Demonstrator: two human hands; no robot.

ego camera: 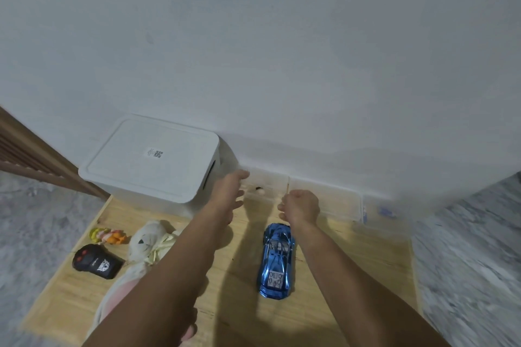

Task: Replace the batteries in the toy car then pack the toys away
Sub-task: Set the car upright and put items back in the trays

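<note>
- Head view: both bare forearms reach forward over a light wooden board [352,256] laid on a grey marbled floor [465,248], against a white wall [282,36].
- Left hand [229,191]: fingers extended and loosely spread, holding nothing, tips at the near left edge of a clear plastic box [324,200] at the foot of the wall.
- Right hand [303,204]: fingers curled, knuckles up, gripping what looks like the raised edge of a thin clear lid [287,186] on that box. Blur makes the exact contact hard to read.
- A small white and dark item [259,191] sits inside the box between the two hands; cannot tell what it is.
- Blue toy car [276,259]: upright on its wheels on the board, lengthwise toward the wall, just below the right wrist; neither hand touches it.
- White storage bin [152,158], lid on, with a small printed label on top, stands at the board's far left corner, just left of the left hand.
- Left part of board: black remote controller [95,260], small yellow and orange toy [108,235], cream plush toy [146,245] partly under the left forearm.
- A second clear container [383,211] with something blue inside stands right of the box; blurred.
</note>
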